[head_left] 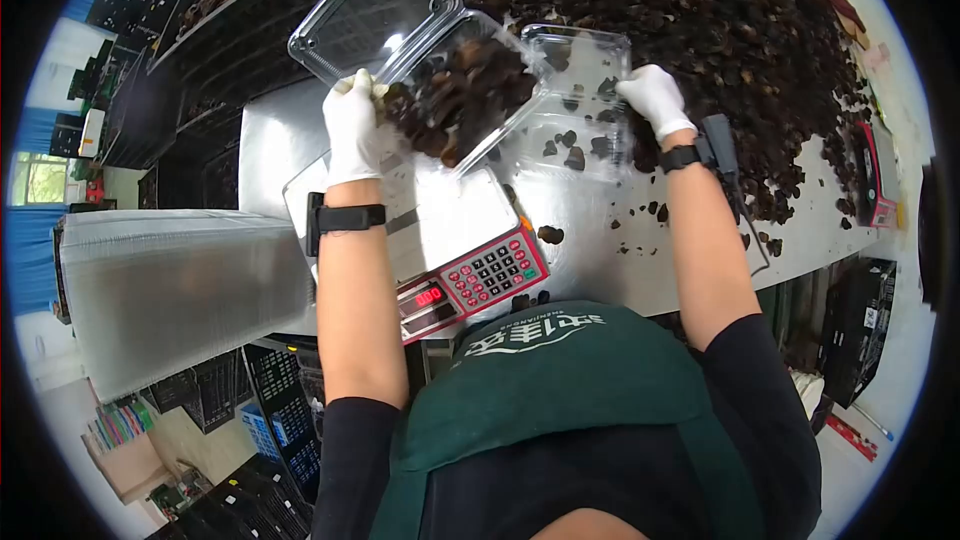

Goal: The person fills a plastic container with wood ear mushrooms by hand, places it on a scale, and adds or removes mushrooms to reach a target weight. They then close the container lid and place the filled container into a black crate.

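Apparently at a box-handling step: pinching the loaded box [505, 130] by its edge in the left hand [352, 125], tilted near the scale [435, 225]; pinching the rim of the second box [580, 120] in the right hand [655, 100], over the desk [620, 275]. Next, probably, keep the loaded box steady. Read 0.00 on the display [428, 297] and, partly, SHENJIANG on the apron [560, 390].

The gloved hands [352, 128] [657, 102] are white, the pieces [465, 100] dark brown, the apron [560, 390] green with white lettering [535, 331].
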Demonstrator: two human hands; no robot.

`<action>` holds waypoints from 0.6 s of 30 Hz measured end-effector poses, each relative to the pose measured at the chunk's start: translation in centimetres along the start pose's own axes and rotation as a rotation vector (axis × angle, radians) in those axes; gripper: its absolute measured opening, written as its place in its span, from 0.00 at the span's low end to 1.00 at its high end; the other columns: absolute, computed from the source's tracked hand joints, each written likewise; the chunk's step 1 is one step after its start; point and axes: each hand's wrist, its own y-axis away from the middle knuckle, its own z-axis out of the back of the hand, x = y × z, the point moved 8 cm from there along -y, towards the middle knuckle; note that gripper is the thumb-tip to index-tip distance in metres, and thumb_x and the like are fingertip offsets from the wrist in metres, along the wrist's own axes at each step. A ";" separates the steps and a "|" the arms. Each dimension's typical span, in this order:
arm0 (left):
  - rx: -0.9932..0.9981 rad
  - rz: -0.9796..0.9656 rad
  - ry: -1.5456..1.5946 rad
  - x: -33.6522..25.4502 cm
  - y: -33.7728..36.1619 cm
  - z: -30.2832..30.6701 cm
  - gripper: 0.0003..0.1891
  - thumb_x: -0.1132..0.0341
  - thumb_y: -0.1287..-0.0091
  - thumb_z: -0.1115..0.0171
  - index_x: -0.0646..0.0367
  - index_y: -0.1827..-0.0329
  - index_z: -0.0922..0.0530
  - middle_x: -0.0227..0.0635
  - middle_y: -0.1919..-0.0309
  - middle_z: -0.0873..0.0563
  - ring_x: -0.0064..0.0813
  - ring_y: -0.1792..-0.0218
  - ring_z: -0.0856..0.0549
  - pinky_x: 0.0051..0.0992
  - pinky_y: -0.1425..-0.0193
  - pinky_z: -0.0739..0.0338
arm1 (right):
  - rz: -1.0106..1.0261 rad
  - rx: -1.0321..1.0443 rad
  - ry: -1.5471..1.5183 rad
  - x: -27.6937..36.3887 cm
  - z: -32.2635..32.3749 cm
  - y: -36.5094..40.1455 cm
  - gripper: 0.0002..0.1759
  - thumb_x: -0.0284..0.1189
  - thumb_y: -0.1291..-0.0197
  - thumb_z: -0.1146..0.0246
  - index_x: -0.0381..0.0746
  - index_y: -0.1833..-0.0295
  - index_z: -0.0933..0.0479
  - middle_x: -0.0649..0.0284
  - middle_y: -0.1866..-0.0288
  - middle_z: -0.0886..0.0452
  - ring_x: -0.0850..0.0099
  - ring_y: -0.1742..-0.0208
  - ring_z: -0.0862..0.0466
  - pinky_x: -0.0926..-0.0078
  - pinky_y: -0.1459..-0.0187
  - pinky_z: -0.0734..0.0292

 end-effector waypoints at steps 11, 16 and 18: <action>-0.138 -0.019 -0.556 -1.0 5.5 12.3 0.31 0.52 0.29 0.35 0.70 0.34 0.28 0.49 0.43 0.18 0.35 0.46 0.16 0.32 0.42 0.22 | 0.190 -0.146 -0.592 -3.8 7.4 3.5 0.18 0.43 0.34 0.33 0.40 0.53 0.11 0.67 0.66 0.12 0.80 0.70 0.18 0.82 0.69 0.29; -0.306 -0.360 -0.516 -6.7 12.7 14.5 0.35 0.57 0.29 0.35 0.65 0.24 0.37 0.53 0.32 0.25 0.41 0.32 0.24 0.36 0.29 0.29 | 0.231 0.297 -1.070 5.3 3.4 7.2 0.17 0.39 0.27 0.40 0.37 0.48 0.14 0.71 0.64 0.14 0.88 0.70 0.24 0.88 0.70 0.36; -0.366 -0.430 -0.478 -8.9 16.8 15.0 0.31 0.63 0.28 0.37 0.61 0.25 0.35 0.50 0.32 0.25 0.39 0.32 0.24 0.35 0.29 0.29 | 0.367 0.433 -1.082 10.4 1.9 9.4 0.17 0.37 0.26 0.41 0.36 0.49 0.14 0.70 0.62 0.14 0.88 0.68 0.24 0.90 0.67 0.36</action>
